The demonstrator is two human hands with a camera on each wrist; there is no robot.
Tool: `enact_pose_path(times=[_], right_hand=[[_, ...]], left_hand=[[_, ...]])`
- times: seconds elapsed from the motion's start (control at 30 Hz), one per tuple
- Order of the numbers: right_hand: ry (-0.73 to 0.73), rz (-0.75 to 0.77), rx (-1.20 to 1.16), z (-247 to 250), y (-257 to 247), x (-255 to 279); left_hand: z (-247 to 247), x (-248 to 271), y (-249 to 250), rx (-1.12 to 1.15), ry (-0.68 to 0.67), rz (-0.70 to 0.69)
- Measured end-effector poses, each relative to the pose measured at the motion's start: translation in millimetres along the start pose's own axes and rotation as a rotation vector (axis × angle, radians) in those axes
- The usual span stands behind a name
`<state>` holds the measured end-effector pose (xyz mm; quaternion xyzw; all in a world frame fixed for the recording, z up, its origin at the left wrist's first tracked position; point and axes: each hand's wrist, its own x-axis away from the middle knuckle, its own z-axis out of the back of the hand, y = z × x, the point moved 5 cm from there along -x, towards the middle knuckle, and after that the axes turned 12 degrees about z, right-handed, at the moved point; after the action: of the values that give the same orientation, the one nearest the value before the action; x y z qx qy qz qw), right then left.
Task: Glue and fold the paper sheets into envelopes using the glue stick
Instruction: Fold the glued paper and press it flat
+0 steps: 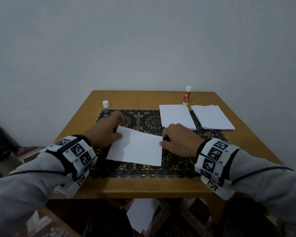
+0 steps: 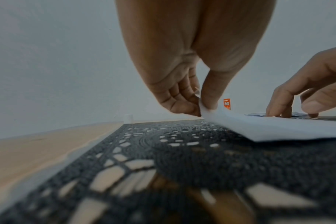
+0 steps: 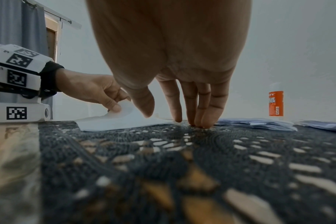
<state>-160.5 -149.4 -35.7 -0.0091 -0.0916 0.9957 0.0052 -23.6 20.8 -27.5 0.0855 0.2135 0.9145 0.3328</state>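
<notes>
Here the left hand (image 1: 108, 131) pinches the lifted far-left corner of the paper sheet (image 1: 137, 147) on the lace mat (image 1: 143, 117); the right hand (image 1: 179, 139), fingers straight, presses its right edge, gripping nothing.

Glue stick (image 2: 227, 104) label reads "GLUE STICK", apparently.

Left hand (image 1: 106, 132) pinches paper (image 1: 137, 147) corner, thumb on top; right hand (image 1: 179, 139) straight fingertips (image 3: 199, 121) pressing down at right edge.
</notes>
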Motion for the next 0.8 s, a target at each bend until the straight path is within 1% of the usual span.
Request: enact_pose_path(times=[0.1, 0.2, 0.23, 0.3, 0.37, 0.4, 0.53, 0.7, 0.8], right_hand=[[0.044, -0.026, -0.094, 5, -1, 2], [0.096, -0.098, -0.235, 12, 2, 2], [0.112, -0.136, -0.309, 14, 4, 2], [0.144, -0.225, -0.554, 17, 5, 1], [0.152, -0.309, -0.786, 18, 0, 0], [0.148, -0.344, -0.843, 20, -4, -1], [0.128, -0.462, -0.963, 23, -18, -7], [0.03, -0.505, -1.04, 18, -34, -25], [0.025, -0.534, -1.035, 14, -39, -36]], left_hand=[[8, 2, 2, 0.04, 0.108, -0.026], [15, 3, -1, 0.119, 0.159, -0.04], [17, 3, -1, 0.153, 0.171, -0.05], [21, 4, -1, 0.211, 0.182, -0.066], [24, 5, -5, 0.264, 0.173, -0.051], [26, 4, -8, 0.273, 0.174, -0.037], [37, 3, -26, 0.384, 0.151, 0.064], [49, 6, -39, 0.575, 0.127, 0.127], [50, 6, -48, 0.676, 0.078, 0.226]])
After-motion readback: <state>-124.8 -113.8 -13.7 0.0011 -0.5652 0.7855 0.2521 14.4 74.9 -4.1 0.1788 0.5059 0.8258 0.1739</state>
